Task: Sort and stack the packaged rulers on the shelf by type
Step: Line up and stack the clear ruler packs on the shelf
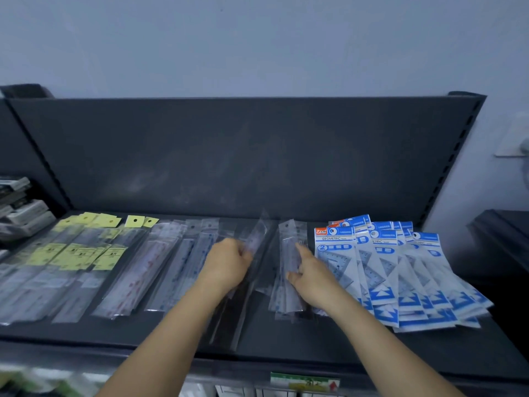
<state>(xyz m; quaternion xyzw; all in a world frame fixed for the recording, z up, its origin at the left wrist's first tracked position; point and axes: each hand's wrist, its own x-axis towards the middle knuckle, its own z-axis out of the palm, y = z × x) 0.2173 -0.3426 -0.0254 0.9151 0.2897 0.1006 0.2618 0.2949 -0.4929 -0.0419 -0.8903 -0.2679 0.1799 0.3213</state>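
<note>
Packaged rulers lie in rows on a dark shelf (pixel 286 342). At the left are yellow-labelled rulers (pixel 71 253); beside them lie clear-sleeved rulers with red print (pixel 137 270) and blue print (pixel 186 259). My left hand (pixel 226 265) grips a long clear-sleeved ruler (pixel 252 253) in the middle, blurred and tilted. My right hand (pixel 312 270) pinches a shorter clear-sleeved ruler pack (pixel 286 270) between thumb and fingers. A fanned pile of blue-and-white geometric set packs (pixel 400 270) lies at the right, just beside my right hand.
The shelf's dark back panel (pixel 243 153) rises behind the rulers. Stacked grey boxes (pixel 20 210) sit at the far left. A slotted upright (pixel 455 156) bounds the shelf at the right. A price tag (pixel 303 382) hangs under the front edge.
</note>
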